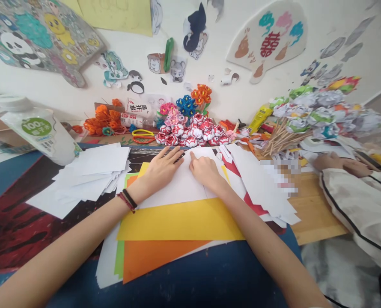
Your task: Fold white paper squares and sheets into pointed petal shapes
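A white sheet [174, 188] lies on a yellow sheet [180, 222], with orange [152, 256] and green sheets beneath. My left hand [160, 171] rests flat on the white sheet's upper left part, fingers spread, holding nothing. Near the sheet's top edge, my right hand [205, 171] presses down with its index finger pointing out and the other fingers curled under. Nothing shows in its grasp. A pile of white paper pieces [94, 171] is left of my hands, and another white stack [261, 184] lies to the right over red paper.
At the back are red-and-white paper flowers [200, 132], orange flowers [103, 119] and a bundle of sticks with paper flowers [283, 137]. A white bottle [39, 128] stands at the left. Another person's hands [341, 164] rest at the far right.
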The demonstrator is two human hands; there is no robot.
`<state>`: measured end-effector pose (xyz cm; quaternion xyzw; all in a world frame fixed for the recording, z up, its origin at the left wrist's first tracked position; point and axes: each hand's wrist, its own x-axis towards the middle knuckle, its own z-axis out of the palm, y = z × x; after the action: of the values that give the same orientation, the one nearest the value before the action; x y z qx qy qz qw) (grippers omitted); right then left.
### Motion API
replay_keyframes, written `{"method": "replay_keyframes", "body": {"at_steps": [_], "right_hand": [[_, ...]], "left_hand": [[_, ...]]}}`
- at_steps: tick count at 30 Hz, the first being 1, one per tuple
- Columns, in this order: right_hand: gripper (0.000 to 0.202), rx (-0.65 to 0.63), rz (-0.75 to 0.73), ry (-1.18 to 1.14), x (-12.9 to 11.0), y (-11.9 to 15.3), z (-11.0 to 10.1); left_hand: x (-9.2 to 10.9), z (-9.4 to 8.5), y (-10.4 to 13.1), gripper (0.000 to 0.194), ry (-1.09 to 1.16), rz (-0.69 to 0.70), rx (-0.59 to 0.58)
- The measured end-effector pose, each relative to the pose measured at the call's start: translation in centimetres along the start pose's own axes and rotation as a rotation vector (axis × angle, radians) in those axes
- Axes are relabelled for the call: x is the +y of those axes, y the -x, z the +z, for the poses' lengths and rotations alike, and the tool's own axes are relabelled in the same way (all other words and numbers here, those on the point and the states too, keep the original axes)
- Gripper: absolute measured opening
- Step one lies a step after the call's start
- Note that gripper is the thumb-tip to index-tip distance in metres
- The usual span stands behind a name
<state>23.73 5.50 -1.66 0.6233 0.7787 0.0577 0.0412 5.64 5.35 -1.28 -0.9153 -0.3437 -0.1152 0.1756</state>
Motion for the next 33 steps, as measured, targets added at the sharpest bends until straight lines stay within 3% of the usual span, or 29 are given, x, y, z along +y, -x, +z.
{"method": "replay_keyframes", "body": {"at_steps": [8, 14, 18, 21, 26, 33], "right_hand": [[0.051, 0.048, -0.011, -0.013, 0.1, 0.0, 0.4], [0.051, 0.058, -0.014, -0.003, 0.1, -0.2, 0.5], [0.052, 0.071, -0.019, 0.001, 0.1, -0.1, 0.6], [0.052, 0.053, -0.018, 0.003, 0.1, -0.2, 0.6], [0.053, 0.029, -0.028, 0.004, 0.1, -0.1, 0.5], [0.052, 0.017, -0.022, -0.014, 0.1, 0.0, 0.3]], "left_hand": [[0.3, 0.1, 2.0, 0.046, 0.032, -0.051, -0.04], [0.2, -0.5, 2.1, 0.04, 0.052, -0.154, 0.019], [-0.1, -0.7, 1.5, 0.022, 0.068, -0.268, -0.03], [-0.6, 0.2, 0.6, 0.02, 0.112, -0.261, -0.044], [-1.0, 1.6, -1.6, 0.03, 0.137, -0.21, -0.038], [0.8, 1.5, -2.9, 0.033, 0.059, -0.184, -0.024]]}}
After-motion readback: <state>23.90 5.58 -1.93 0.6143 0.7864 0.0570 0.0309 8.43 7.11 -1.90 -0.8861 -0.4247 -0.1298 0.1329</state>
